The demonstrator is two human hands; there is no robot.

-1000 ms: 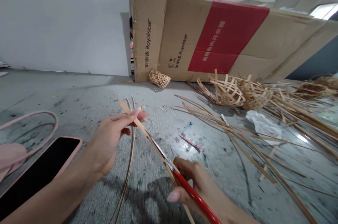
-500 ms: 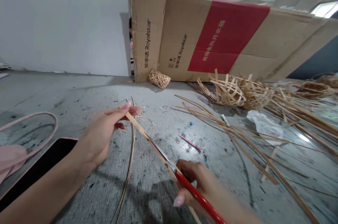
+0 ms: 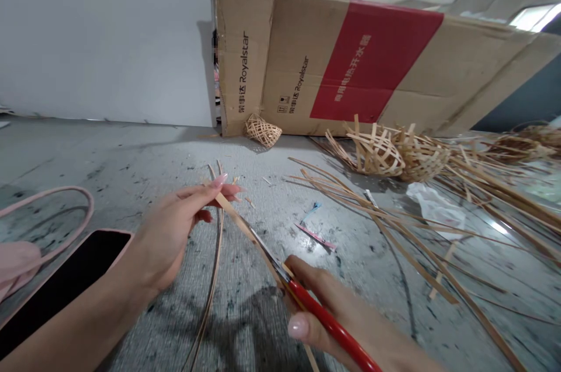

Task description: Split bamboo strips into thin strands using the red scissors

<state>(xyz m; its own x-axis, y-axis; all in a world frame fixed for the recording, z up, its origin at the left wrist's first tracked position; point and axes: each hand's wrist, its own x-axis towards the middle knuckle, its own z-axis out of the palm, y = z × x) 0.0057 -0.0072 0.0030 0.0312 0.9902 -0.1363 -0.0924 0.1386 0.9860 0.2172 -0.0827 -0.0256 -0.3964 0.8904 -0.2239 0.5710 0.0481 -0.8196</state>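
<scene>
My left hand (image 3: 175, 226) pinches the upper end of a flat, pale bamboo-like strip (image 3: 232, 212) between thumb and fingers. The strip runs down diagonally toward my right hand (image 3: 337, 308), which is wrapped round a cutting tool with a long red handle (image 3: 333, 328). Its slim metal blade (image 3: 267, 252) lies along the strip. Part of the strip is hidden by my right hand, and its tail shows below. Two thin strips (image 3: 213, 278) lie on the grey surface under my left hand, with small shavings near the fingertips.
A small woven basket (image 3: 263, 131) rests against a large cardboard box (image 3: 245, 10). Partly woven baskets (image 3: 379, 150) and long loose strips (image 3: 407, 232) spread to the right, near a crumpled plastic bag (image 3: 438, 208). A black, pink-edged flat device (image 3: 61, 296) lies left, beside a pink strap (image 3: 90, 208).
My left hand has shifted slightly right with the strip. My right hand and the tool have moved slightly left and up along it, and the strip's lower tail has swung left.
</scene>
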